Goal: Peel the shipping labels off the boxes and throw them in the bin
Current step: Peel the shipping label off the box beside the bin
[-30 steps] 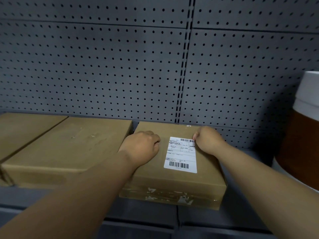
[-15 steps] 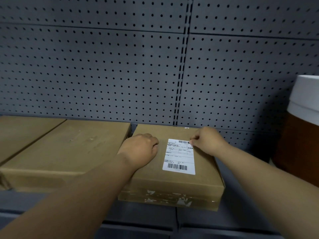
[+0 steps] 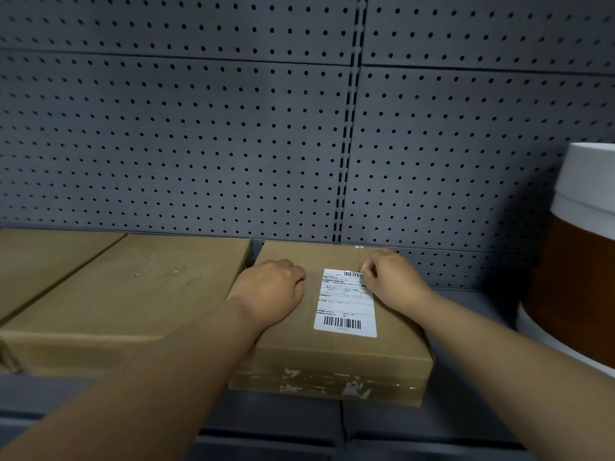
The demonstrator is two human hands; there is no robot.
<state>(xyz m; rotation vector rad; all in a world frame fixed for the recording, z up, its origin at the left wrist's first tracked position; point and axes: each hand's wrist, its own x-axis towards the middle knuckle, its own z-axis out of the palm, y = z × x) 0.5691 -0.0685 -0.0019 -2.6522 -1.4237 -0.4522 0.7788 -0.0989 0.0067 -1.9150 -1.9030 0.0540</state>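
A: Where is the shipping label (image 3: pixel 345 302)?
B: Flat on top of the cardboard box (image 3: pixel 336 347) on the grey shelf (image 3: pixel 466 410), right of the box's middle.
A: And the hands?
B: The left hand (image 3: pixel 271 294) rests curled on the box lid, just left of the label, clamped on nothing. The right hand (image 3: pixel 391 277) has its grip pinched together at the label's far right corner.
A: Anything beside that box?
B: A larger cardboard box (image 3: pixel 126 301) to its left, and a brown-and-white drum (image 3: pixel 579 271) well to its right.
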